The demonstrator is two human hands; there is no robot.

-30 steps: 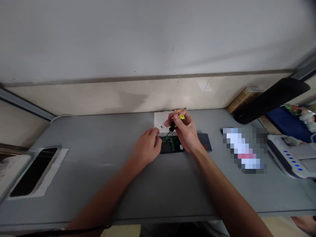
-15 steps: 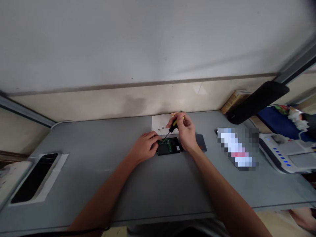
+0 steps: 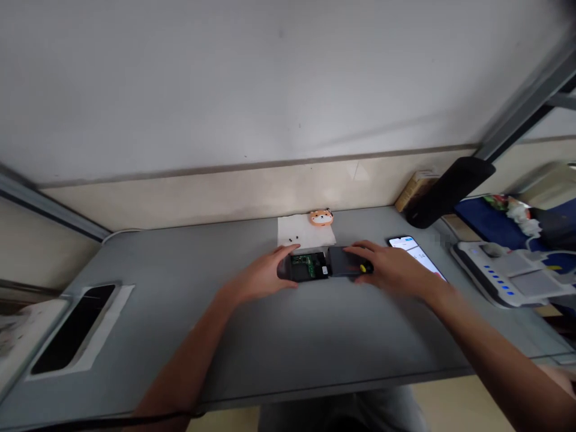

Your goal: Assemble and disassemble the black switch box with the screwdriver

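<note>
Moved: the right hand (image 3: 392, 268) is swinging out to the right of the open device, and the yellow-capped screwdriver (image 3: 362, 268) is now lying low under its fingers instead of standing over the board.

Right hand: its fingers are spreading across a dark grey cover panel (image 3: 344, 262); I cannot tell whether it is gripping the screwdriver or only covering it.

Left hand: the left hand (image 3: 258, 277) is lying half open, with its fingertips pressing against the left end of the black casing (image 3: 297, 275), apparently steadying it, and it is gripping nothing.

Device: the casing is sitting open near the back edge of the worktop (image 3: 324, 342), showing a green circuit board (image 3: 307, 261). The cover panel is resting just beside it on the right, seemingly to keep the parts together.

Paper: a white paper sheet (image 3: 294, 231) is lying behind the casing, holding small black screws (image 3: 292, 239), probably so they are not lost.

Rest: an orange animal figurine (image 3: 321, 217) is sitting at the paper's back corner, a smartphone (image 3: 416, 255) is lying toward the right end, and a white device with blue lights (image 3: 499, 276) is standing beyond it.
</note>
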